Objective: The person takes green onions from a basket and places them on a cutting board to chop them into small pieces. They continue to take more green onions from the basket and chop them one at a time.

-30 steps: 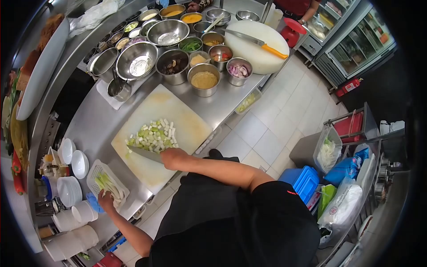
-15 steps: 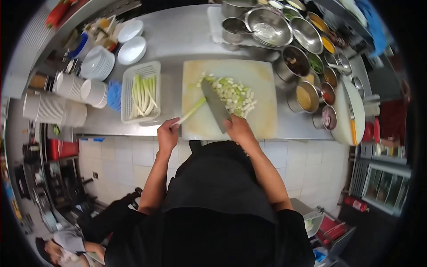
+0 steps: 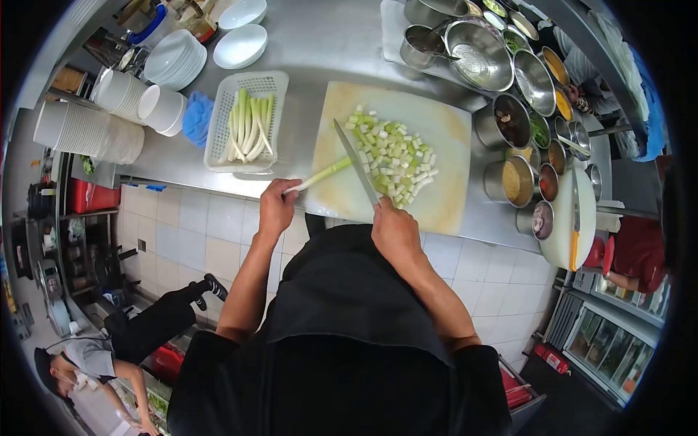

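A pale green stalk (image 3: 325, 173) is held at its white end by my left hand (image 3: 278, 209), fingers closed, just off the near left corner of the cutting board (image 3: 443, 182). My right hand (image 3: 396, 231) grips the handle of a broad knife (image 3: 358, 161) at the board's front edge. The blade stands edge-down beside the stalk's green end. To the blade's right lies a spread of chopped green and white pieces (image 3: 396, 156). Left of the board, a white plastic basket (image 3: 213, 138) holds several uncut stalks (image 3: 251, 123).
White bowls (image 3: 241, 46), stacked containers (image 3: 87, 134) and a blue cloth (image 3: 197, 118) stand at left. Metal pots (image 3: 503, 122) and bowls crowd the right, beside a round board (image 3: 571, 218) with an orange-handled knife (image 3: 574, 232). Co-workers (image 3: 94, 363) are at lower left and at right (image 3: 638, 254).
The view has turned slightly, so the board sits tilted and further right. The knife blade shows narrower, more upright. Both hands keep their hold. More of the co-worker at lower left shows.
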The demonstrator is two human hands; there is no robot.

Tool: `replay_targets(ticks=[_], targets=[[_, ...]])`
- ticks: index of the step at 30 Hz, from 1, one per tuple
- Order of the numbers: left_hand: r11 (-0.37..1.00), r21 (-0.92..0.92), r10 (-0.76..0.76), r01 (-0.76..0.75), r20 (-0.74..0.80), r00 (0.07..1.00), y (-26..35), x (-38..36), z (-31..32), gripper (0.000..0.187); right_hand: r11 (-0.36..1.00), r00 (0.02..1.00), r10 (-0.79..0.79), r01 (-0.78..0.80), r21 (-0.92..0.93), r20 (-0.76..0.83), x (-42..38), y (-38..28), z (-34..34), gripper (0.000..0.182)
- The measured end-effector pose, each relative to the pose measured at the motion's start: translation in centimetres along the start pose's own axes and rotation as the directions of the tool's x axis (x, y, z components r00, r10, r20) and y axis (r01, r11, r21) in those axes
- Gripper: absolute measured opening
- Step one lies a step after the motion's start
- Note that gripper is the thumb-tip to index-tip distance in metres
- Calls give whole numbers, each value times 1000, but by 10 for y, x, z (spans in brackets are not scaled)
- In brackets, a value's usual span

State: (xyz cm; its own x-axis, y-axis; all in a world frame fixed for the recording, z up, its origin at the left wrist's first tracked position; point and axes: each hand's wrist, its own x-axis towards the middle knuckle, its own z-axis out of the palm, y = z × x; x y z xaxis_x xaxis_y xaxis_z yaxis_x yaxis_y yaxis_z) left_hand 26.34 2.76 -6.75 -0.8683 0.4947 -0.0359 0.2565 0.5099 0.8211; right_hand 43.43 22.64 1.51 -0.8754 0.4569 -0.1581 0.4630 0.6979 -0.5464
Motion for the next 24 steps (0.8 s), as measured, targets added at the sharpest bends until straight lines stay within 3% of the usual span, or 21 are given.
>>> replay_targets(ticks=[4,10,19,24], targets=[[1000,-19,-14,14,-2,1000,7,-1,-4,27,999,1000,15,-15,47,-10,-2,-14,-1,18],[999,-36,-38,38,-3,999,-2,-5,-3,27,995,989,61,-48,-90,137,5,10,22,13],[999,-37,-15,16,31,999,2,-1,4,26,997,996,72,-72,-5,54,-6,-16,-4,11],[1000,-9,21,-21,3,1000,0,-1,8,26,996,991,53,-44,-76,121,-3,2,19,11]])
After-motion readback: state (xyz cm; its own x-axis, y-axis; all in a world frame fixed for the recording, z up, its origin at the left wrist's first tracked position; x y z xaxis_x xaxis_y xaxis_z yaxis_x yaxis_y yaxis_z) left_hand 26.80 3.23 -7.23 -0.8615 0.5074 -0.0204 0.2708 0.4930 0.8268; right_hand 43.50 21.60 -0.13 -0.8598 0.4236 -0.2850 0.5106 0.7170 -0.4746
